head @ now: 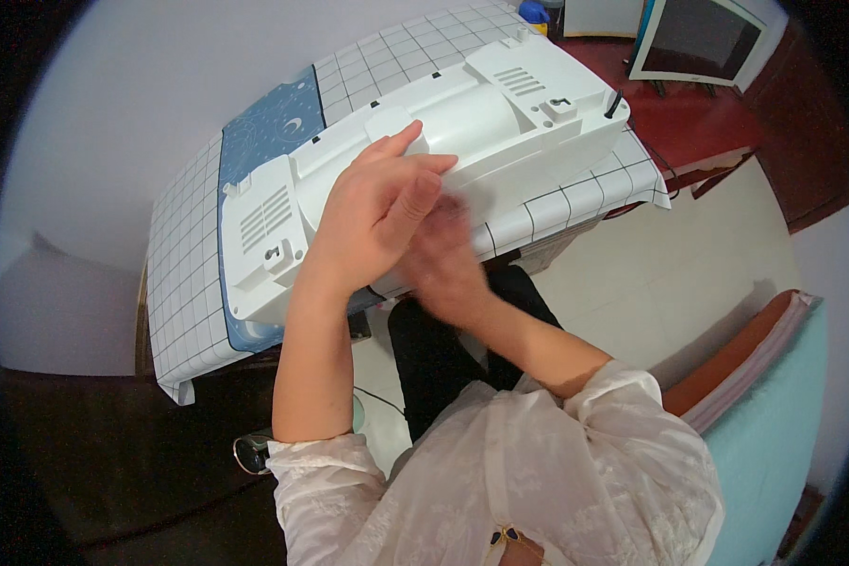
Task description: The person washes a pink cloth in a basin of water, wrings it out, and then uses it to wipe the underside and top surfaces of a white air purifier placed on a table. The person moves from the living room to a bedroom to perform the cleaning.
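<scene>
A long white plastic appliance point(477, 124) lies with its vented side up, showing slotted vents and keyhole mounts near both ends; a short black cord leaves its right end. My left hand point(382, 205) is over the middle of the appliance, fingers spread and nothing seen in it. Close beside and partly behind it, my right hand point(442, 262) is blurred by motion at the appliance's near edge. The hands overlap in the view; whether they touch, and what the right fingers do, cannot be told. Under the appliance are a white checked tablecloth point(184, 283) and a blue patterned mat point(265, 124).
A red table point(686, 127) at the upper right bears a white-framed screen point(700, 39). Behind the appliance's right end stands a blue-topped container point(534, 12). A chair back with a light blue cover point(771, 410) is at the lower right. The wall borders the table's far side.
</scene>
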The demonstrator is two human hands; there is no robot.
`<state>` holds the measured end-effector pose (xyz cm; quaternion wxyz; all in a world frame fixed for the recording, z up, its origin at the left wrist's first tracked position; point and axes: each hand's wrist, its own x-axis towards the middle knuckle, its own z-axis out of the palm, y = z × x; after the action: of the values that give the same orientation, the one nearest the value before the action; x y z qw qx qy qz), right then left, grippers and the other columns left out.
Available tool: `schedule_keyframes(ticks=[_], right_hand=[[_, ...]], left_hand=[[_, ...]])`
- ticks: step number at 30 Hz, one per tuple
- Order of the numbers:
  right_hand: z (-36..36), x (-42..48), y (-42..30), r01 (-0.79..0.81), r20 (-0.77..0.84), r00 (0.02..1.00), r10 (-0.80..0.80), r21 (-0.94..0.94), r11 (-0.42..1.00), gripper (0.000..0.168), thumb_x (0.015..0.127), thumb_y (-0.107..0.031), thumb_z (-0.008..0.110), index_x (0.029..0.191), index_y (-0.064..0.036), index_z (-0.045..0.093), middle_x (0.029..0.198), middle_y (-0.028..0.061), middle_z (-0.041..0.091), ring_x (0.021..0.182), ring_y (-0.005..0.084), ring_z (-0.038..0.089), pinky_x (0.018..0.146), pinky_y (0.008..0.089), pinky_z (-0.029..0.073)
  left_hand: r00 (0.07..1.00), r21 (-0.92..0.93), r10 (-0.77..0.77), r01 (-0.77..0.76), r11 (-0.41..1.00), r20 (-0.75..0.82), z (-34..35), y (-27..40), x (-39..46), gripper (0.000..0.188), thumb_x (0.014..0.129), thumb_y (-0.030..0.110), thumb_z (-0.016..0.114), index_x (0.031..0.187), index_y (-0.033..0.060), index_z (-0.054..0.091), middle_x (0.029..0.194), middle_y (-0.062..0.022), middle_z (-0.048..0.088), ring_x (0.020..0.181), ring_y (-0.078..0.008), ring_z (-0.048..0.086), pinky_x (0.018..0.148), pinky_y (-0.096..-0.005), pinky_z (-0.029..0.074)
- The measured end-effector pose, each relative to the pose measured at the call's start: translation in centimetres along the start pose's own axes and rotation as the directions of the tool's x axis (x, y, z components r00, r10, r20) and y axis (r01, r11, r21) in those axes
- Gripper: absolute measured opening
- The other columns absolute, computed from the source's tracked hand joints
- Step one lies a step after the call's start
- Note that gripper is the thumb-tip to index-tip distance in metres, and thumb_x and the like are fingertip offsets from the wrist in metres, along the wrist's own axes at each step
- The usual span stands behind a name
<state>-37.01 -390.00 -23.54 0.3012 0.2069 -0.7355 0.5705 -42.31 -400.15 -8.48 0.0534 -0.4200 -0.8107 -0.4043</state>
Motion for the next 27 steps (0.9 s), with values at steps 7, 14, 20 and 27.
schedule_keyframes(ticks=[7, 14, 20, 27], right_hand=[[5.8, -0.5, -1.5, 0.507, 0.459, 0.796, -0.395, -0.149, 0.849, 0.042, 0.087, -0.019, 0.062, 0.126, -0.004, 0.059, 0.128, 0.0112, 0.062, 0.121, 0.0285, 0.059, 0.105, 0.0418, 0.043], [-1.8, -1.0, 1.5, 0.509, 0.278, 0.860, -0.427, -0.480, 0.714, 0.041, 0.087, -0.021, 0.064, 0.126, -0.012, 0.060, 0.131, 0.0069, 0.062, 0.122, 0.0278, 0.058, 0.105, 0.0480, 0.044], [-12.6, -0.9, 4.5, 0.115, -0.187, 0.914, -0.360, -0.733, 0.670, 0.048, 0.095, -0.013, 0.057, 0.142, -0.009, 0.056, 0.151, 0.0193, 0.047, 0.143, 0.0388, 0.041, 0.115, 0.0570, 0.032], [-12.4, 1.2, 4.2, -0.299, -0.602, 0.794, -0.088, -0.512, 0.805, 0.060, 0.093, -0.005, 0.053, 0.150, 0.005, 0.036, 0.156, 0.0351, 0.028, 0.147, 0.0494, 0.025, 0.120, 0.0483, 0.022]], left_hand=[[0.998, -0.038, -0.057, 0.057, 0.998, 0.000, 0.0, -0.1, -0.5, 0.053, 0.105, 0.049, 0.042, 0.112, 0.0085, 0.075, 0.114, -0.0159, 0.072, 0.138, -0.0356, 0.049, 0.116, -0.0468, 0.034], [0.998, -0.100, -0.066, 0.066, 0.993, -0.002, 0.0, -1.3, -1.2, 0.048, 0.106, 0.041, 0.040, 0.112, 0.0090, 0.075, 0.113, -0.0149, 0.072, 0.137, -0.0359, 0.049, 0.116, -0.0454, 0.033], [0.998, -0.143, -0.048, 0.051, 0.988, 0.030, 0.3, -0.7, -0.3, 0.043, 0.106, 0.038, 0.043, 0.111, 0.0103, 0.076, 0.100, -0.0119, 0.073, 0.136, -0.0360, 0.051, 0.110, -0.0455, 0.039], [0.997, -0.156, 0.027, -0.039, 0.987, -0.079, 0.7, -2.2, -0.7, 0.026, 0.100, 0.029, 0.058, 0.106, 0.0108, 0.076, 0.087, -0.0118, 0.072, 0.126, -0.0372, 0.059, 0.103, -0.0455, 0.044]])
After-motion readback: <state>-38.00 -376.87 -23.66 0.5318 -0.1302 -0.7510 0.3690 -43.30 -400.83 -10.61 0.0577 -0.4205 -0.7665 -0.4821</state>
